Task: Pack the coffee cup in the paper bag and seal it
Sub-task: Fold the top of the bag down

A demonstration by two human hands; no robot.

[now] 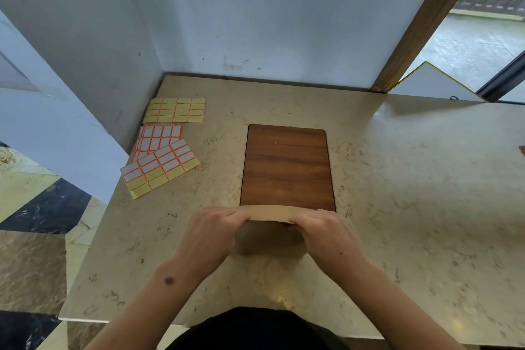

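Observation:
A brown paper bag (270, 231) stands on the beige stone counter just in front of me. Its top edge is folded over into a flat strip. My left hand (211, 231) grips the left end of that fold, fingers curled over it. At the right end, my right hand (326, 231) grips the fold the same way. The coffee cup is not visible; the bag's inside is hidden.
Three sheets of orange-bordered labels (160, 166) lie at the counter's left, near the wall corner. A dark wooden panel (287, 167) is set into the counter (412, 193) right behind the bag. Walls close off the back and left; a wooden post (420, 25) stands back right.

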